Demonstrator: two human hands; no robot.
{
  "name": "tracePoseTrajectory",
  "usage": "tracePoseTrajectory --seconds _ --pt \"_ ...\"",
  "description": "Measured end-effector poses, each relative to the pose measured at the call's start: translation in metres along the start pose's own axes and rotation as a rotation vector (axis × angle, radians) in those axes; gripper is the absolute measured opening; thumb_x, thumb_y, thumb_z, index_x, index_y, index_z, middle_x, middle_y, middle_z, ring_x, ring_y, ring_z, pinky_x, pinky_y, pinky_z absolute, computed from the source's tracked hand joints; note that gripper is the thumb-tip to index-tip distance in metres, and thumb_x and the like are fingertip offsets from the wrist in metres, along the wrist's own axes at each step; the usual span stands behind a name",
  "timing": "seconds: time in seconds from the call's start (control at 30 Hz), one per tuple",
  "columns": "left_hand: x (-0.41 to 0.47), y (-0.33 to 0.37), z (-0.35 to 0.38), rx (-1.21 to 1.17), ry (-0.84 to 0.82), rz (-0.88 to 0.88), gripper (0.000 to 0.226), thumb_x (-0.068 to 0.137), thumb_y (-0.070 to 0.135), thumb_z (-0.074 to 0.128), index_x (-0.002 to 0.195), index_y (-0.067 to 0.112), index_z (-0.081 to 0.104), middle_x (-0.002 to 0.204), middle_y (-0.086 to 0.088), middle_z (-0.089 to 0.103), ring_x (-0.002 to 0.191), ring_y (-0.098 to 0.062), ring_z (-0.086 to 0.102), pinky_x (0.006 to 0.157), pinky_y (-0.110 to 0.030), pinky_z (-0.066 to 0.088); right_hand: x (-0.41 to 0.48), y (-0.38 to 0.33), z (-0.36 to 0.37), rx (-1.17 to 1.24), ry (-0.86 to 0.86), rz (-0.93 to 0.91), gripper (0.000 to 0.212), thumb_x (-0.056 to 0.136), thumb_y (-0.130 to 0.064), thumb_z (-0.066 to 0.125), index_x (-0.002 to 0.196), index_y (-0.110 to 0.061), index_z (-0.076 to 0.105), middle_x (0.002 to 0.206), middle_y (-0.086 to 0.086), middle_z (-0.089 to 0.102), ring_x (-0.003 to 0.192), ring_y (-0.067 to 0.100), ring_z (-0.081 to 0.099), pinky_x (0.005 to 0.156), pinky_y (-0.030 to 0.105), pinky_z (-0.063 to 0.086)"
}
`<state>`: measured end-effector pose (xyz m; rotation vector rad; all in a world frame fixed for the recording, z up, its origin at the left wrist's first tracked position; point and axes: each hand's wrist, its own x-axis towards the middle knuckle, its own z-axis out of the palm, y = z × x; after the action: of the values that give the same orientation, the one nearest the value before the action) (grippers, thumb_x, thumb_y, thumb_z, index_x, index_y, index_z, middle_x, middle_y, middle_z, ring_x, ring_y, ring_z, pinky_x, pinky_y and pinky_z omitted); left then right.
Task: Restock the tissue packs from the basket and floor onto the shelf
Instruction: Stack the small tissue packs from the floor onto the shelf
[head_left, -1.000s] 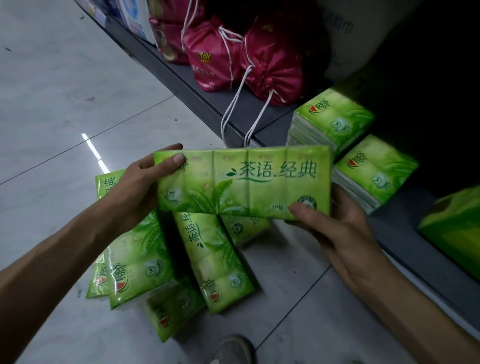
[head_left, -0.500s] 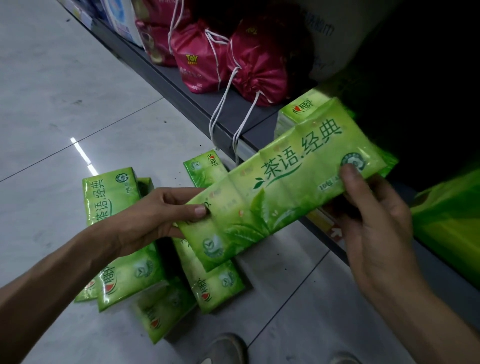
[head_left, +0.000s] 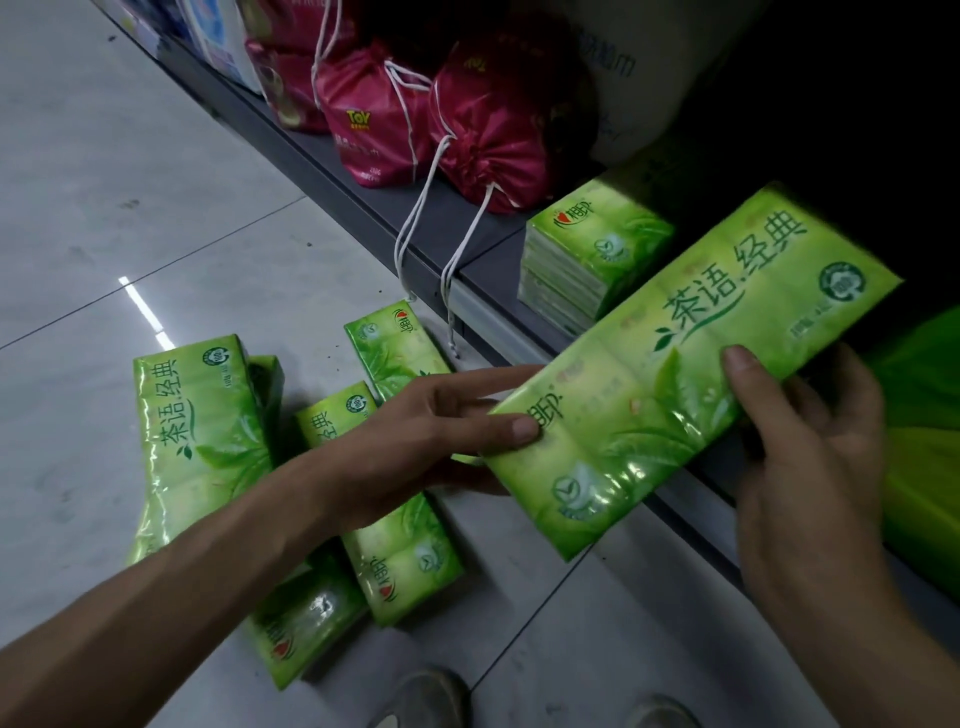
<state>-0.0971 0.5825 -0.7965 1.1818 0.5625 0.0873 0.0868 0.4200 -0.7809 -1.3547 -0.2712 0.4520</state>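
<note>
A person's view looking down at a shop aisle. Both hands held one long green plastic-wrapped tissue pack (head_left: 691, 374), printed with tea leaves and Chinese lettering. A second earlier the pack had been held level above the floor pile, and half a second earlier it had been tipped towards the shelving. Now it lay on a diagonal. Its far end had crossed the front lip of the dark grey metal bottom shelf (head_left: 467, 244) and sat just beside a short stack of matching green tissue packs (head_left: 592, 260) already there. Whether it rested on the shelf yet could not be told.

The left hand (head_left: 441, 436) pinched the near end, thumb on top and fingers stretched along the edge. The right hand (head_left: 810, 441) gripped the middle of the long side, thumb on top and fingers curled beneath. It had slid back from the far end it held earlier.

This suggested the placing step was nearly done, with only setting down and letting go left.

Several loose green tissue packs (head_left: 202, 431) lay where they had been on the pale tiled floor (head_left: 130, 182), still to be shelved. Pink drawstring bags (head_left: 488, 135) sat further along the shelf.
</note>
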Motion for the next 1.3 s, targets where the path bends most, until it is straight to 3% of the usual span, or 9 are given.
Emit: tracePoseTrajectory --seconds 0.17,0.4,0.53,0.63,0.77,0.87,1.0,1.17,1.3 --pt "0.015 0.005 0.018 0.013 0.011 0.046 0.043 0.099 0.018 0.064 0.141 0.024 0.065 0.128 -0.008 0.075 0.118 -0.028 0.072 0.087 -0.035 0.062 -0.001 0.002 -0.005 -0.006 -0.011 -0.018 0.074 0.087 -0.017 0.077 0.152 -0.032 0.044 0.136 -0.006 0.066 0.12 0.002 0.066 0.084 0.016 0.057" --pt "0.044 0.017 0.044 0.024 0.105 0.092 0.035 0.101 0.027 0.065 0.135 0.018 0.07 0.119 -0.01 0.078 0.112 -0.031 0.075 0.097 -0.049 0.061 -0.005 0.001 -0.009 -0.137 -0.015 -0.093 0.067 0.092 -0.009 0.074 0.151 -0.025 0.045 0.14 -0.009 0.062 0.121 -0.002 0.063 0.094 0.016 0.055" --pt "0.066 0.026 0.062 -0.018 0.166 0.104 0.033 0.101 0.029 0.067 0.128 0.011 0.073 0.113 -0.01 0.08 0.102 -0.031 0.077 0.09 -0.049 0.063 -0.009 -0.002 -0.009 -0.156 -0.069 -0.104 0.069 0.091 -0.012 0.075 0.152 -0.028 0.046 0.136 -0.014 0.065 0.118 -0.005 0.064 0.089 0.014 0.056" --pt "0.077 0.032 0.074 -0.021 0.214 0.115 0.032 0.1 0.03 0.069 0.124 0.009 0.075 0.11 -0.01 0.08 0.093 -0.028 0.079 0.079 -0.04 0.065 -0.005 -0.003 -0.01 -0.158 -0.103 -0.108 0.075 0.089 -0.013 0.077 0.154 -0.028 0.044 0.141 -0.013 0.063 0.125 0.0 0.062 0.097 0.018 0.055" --pt "0.088 0.038 0.084 0.034 0.266 0.135 0.035 0.101 0.034 0.068 0.122 0.008 0.076 0.11 -0.01 0.08 0.094 -0.029 0.079 0.081 -0.047 0.066 0.006 0.004 -0.014 -0.206 -0.115 -0.117 0.083 0.085 -0.014 0.083 0.156 -0.03 0.041 0.144 -0.011 0.06 0.128 0.006 0.062 0.099 0.032 0.058" --pt "0.094 0.042 0.088 0.03 0.293 0.132 0.038 0.101 0.036 0.067 0.121 0.005 0.075 0.109 -0.011 0.08 0.094 -0.029 0.079 0.08 -0.048 0.067 0.016 0.014 -0.018 -0.27 -0.085 -0.131 0.086 0.083 -0.029 0.087 0.156 -0.032 0.041 0.147 -0.009 0.058 0.133 0.012 0.059 0.104 0.045 0.055" --pt "0.095 0.039 0.087 -0.012 0.289 0.116 0.036 0.102 0.037 0.066 0.122 0.008 0.075 0.114 -0.009 0.079 0.099 -0.025 0.079 0.08 -0.043 0.066 0.018 0.023 -0.02 -0.314 -0.049 -0.117 0.089 0.079 -0.047 0.084 0.156 -0.037 0.04 0.15 -0.011 0.055 0.138 0.013 0.054 0.107 0.047 0.052" --pt "0.086 0.009 0.084 -0.085 0.291 0.096 0.037 0.094 0.022 0.077 0.127 0.01 0.063 0.126 -0.014 0.07 0.104 -0.023 0.077 0.09 -0.041 0.064 0.015 0.032 -0.025 -0.255 -0.03 -0.089 0.08 0.084 -0.018 0.086 0.153 -0.028 0.047 0.142 -0.007 0.062 0.127 0.008 0.063 0.101 0.04 0.057" --pt "0.08 -0.005 0.078 -0.068 0.282 0.123 0.036 0.095 0.005 0.073 0.125 0.021 0.063 0.126 -0.019 0.067 0.103 -0.025 0.077 0.094 -0.038 0.062 0.016 0.045 -0.029 -0.269 -0.027 -0.076 0.084 0.082 -0.014 0.087 0.154 -0.029 0.045 0.148 -0.001 0.056 0.133 0.011 0.059 0.105 0.044 0.055"
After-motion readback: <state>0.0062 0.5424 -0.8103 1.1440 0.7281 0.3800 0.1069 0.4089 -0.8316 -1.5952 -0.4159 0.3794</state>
